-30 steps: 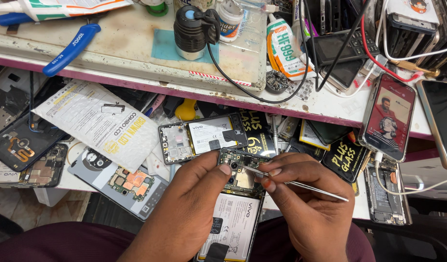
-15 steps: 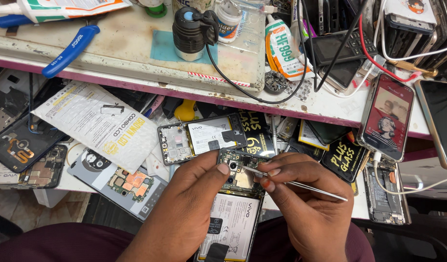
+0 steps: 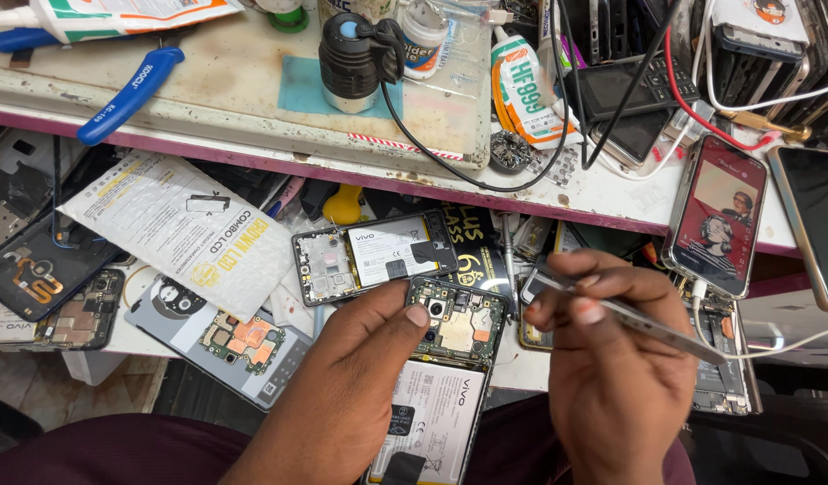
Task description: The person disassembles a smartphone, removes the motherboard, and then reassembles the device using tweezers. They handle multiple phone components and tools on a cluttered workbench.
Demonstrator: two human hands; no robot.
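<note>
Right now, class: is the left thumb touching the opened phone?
Touching. The head view shows the left hand holding the opened phone, thumb tip pressed on its circuit board's upper left corner.

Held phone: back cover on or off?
Off. The phone in the left hand shows its bare circuit board and battery.

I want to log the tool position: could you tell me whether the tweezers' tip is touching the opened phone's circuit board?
No, the tweezers in the right hand are lifted clear of the opened phone.
</note>
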